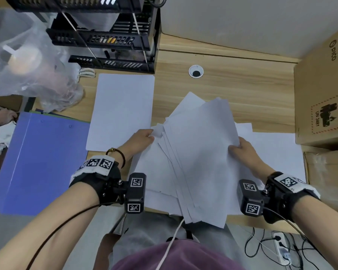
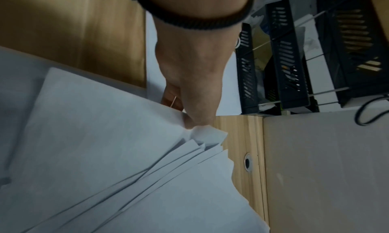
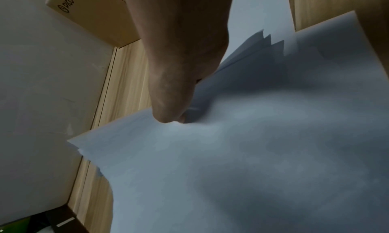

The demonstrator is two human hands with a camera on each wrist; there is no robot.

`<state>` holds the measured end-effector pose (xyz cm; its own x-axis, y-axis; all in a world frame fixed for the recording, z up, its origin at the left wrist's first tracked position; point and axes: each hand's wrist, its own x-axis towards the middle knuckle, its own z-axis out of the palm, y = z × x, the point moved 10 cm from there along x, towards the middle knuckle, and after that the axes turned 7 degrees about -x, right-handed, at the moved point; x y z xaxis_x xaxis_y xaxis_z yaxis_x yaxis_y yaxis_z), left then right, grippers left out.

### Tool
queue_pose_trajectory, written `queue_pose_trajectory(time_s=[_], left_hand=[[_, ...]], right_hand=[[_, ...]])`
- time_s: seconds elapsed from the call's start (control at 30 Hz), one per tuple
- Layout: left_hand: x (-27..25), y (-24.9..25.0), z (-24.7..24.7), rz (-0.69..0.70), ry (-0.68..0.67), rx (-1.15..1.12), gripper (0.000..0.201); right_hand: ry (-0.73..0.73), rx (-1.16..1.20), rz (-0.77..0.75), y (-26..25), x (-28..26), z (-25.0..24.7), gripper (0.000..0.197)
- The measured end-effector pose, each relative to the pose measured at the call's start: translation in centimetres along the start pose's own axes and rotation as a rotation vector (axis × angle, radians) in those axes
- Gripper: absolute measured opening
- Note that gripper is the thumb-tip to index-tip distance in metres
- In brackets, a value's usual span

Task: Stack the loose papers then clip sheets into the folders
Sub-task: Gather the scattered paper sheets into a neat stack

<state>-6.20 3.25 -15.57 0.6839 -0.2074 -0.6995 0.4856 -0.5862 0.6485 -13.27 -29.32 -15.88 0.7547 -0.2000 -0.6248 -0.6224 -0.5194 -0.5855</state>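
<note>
A fanned bundle of white papers lies askew over the desk's front edge. My left hand pinches the bundle's left corner, thumb on top over the splayed sheet edges. My right hand grips the bundle's right edge, thumb pressed on the top sheet. A single white sheet lies flat to the left, and more sheets lie under my right hand. A blue folder rests at the desk's left, with a green one just showing beneath it.
A black stacked tray rack stands at the back left beside a clear plastic bag. Cardboard boxes line the right side. A cable hole sits in the wooden desk. Cables and a power strip lie on the floor.
</note>
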Motion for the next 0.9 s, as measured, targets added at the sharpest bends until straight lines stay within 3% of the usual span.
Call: queue_pose_trajectory(time_s=[0.17, 0.27, 0.4, 0.67, 0.9], left_hand=[[0.2, 1.9, 1.0, -0.038, -0.179, 0.054, 0.018], [-0.2, 2.1, 1.0, -0.064, -0.241, 0.114, 0.024], [-0.5, 1.8, 0.2, -0.063, -0.223, 0.121, 0.030], [-1.4, 2.9, -0.9, 0.004, -0.210, 0.095, 0.023], [-1.4, 2.8, -2.5, -0.071, -0.208, -0.075, 0.025]], right_hand=[[-0.080, 0.128, -0.041, -2.1, 0.7, -0.3, 0.038], [-0.106, 0.102, -0.039, -2.8, 1.9, -0.2, 0.028], [-0.143, 0.023, -0.034, -3.3, 3.0, 0.6, 0.019], [-0.237, -0.111, -0.225, -7.9, 2.3, 0.3, 0.021], [-0.217, -0.272, -0.296, -8.6, 2.1, -0.1, 0.024]])
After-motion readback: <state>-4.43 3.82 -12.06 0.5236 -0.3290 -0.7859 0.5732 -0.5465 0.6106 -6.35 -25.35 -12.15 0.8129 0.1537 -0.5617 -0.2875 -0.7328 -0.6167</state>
